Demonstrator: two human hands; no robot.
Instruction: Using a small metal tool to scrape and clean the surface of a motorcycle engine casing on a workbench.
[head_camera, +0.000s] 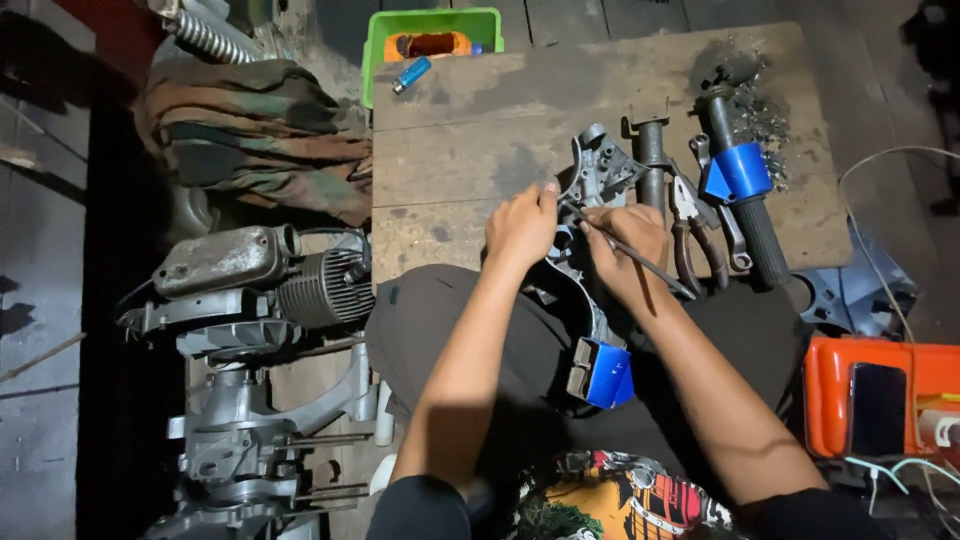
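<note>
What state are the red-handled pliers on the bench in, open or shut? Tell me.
Open. The pliers lie flat on the wooden bench with their two red handles spread apart, beside the right hand.

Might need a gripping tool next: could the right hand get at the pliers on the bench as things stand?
Probably yes: the pliers lie uncovered just beside the right hand, though it already holds a thin rod.

Dark phone screen, blank, flat on orange case, far right, near wires.
</note>
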